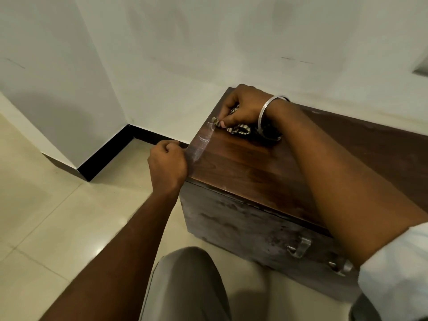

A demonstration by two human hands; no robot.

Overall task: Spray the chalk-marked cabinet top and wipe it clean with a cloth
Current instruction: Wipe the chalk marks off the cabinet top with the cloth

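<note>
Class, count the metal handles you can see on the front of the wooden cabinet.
2. One metal handle is on the cabinet front below the right forearm; the second handle sits lower right, beside the white sleeve. The arm may hide others.

glossy wood-grain cabinet top (pixel 243 163), woven patterned cloth (pixel 238 129), dull metal handles (pixel 298 247), shiny tiled floor (pixel 58 216).

Two bare hands are in view, the left hand (pixel 167 161) and the right hand (pixel 246 107). One wooden cabinet (pixel 243 172) stands against the wall, with one whitish chalk smear (pixel 201 144) showing along its top's left edge. One patterned cloth (pixel 238 129) lies bunched on it. Two metal handles (pixel 298 247) show on the cabinet front. One silver bangle (pixel 266 112) circles the right wrist.
</note>
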